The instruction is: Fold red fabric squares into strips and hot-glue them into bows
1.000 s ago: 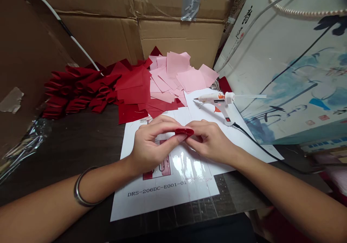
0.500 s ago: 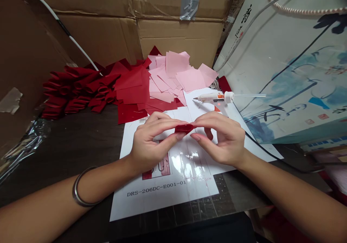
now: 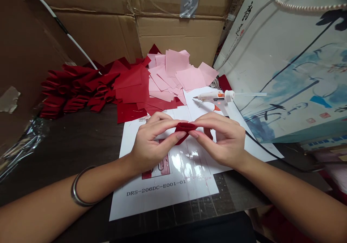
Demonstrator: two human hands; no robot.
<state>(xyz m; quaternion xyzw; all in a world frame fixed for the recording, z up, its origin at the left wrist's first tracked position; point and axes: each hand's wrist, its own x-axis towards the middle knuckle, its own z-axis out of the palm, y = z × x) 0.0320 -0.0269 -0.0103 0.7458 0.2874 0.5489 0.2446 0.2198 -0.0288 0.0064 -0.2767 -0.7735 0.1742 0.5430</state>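
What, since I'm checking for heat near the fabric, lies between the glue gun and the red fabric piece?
In the head view, bare white paper lies between the glue gun and the red fabric piece.

Two bare hands: left hand, right hand. One folded red fabric strip between them. One metal bangle, left. One hot glue gun, far right. One pile of pink squares, far. One printed sheet, near.
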